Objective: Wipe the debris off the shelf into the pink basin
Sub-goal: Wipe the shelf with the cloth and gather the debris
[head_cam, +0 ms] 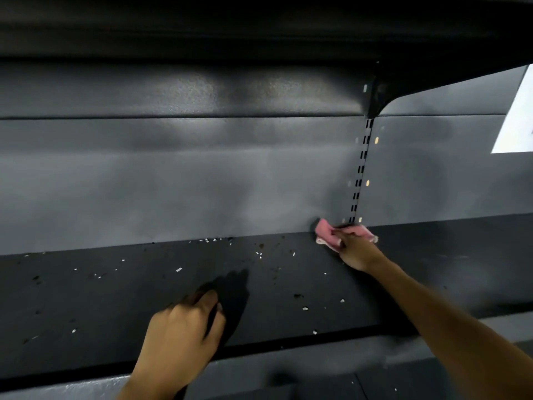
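Note:
A dark shelf [115,298] runs across the view, scattered with small white and dark bits of debris [259,254]. My right hand [356,251] reaches to the shelf's back edge and presses a pink cloth [326,232] against the corner where shelf meets back panel. My left hand [184,327] rests on the shelf near its front, fingers curled and touching the surface, holding nothing that I can see. The pink basin is not in view.
A grey back panel [202,183] rises behind the shelf, with a slotted upright [360,171] just above the cloth. An upper shelf [259,30] overhangs at the top. A lower shelf edge [288,370] shows below the front lip.

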A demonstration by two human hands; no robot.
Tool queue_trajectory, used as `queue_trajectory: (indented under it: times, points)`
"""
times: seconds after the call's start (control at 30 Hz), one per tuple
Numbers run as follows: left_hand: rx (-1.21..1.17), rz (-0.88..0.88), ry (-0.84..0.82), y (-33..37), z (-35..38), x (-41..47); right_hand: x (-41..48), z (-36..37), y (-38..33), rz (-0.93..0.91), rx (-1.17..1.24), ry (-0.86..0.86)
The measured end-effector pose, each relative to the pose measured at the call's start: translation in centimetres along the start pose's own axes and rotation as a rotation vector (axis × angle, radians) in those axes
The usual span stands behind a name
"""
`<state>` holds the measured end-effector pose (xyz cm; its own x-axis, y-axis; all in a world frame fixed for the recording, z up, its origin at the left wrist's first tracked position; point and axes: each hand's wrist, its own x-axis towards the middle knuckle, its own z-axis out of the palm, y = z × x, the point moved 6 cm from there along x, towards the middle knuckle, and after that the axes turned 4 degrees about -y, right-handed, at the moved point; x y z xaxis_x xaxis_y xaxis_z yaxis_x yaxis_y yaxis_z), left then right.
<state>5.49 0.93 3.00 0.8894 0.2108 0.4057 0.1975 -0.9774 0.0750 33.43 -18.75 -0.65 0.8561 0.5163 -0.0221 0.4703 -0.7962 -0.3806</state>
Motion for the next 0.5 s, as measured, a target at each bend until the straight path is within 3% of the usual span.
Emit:
queue_trajectory:
  times: [0.1,0.17,0.27,0.33,0.43,0.5]
  points:
    - [-0.045,-0.049,-0.052,-0.7,0.7,-0.1,-1.3,0.4,-3.6,-0.169,0.112,-0.077]
    - [-0.136,-0.105,-0.063,-1.1,1.1,-0.1,-2.2,0.0,-4.9,-0.181,0.231,-0.087]
    - [-0.177,-0.124,-0.044,-1.2,1.2,-0.3,-3.3,-2.8,-4.7,-0.129,0.619,0.102]
    - [-0.196,-0.107,-0.037,-1.0,1.2,-0.4,-4.3,-5.5,-3.2,-0.073,0.687,0.248]
    - [-0.211,-0.092,-0.035,-1.1,1.4,-0.3,-6.4,-9.6,-0.1,-0.017,0.365,0.435]
    - [-0.215,-0.08,-0.023,-1.2,1.4,-0.2,-7.7,-10.2,2.1,0.054,0.064,0.405]
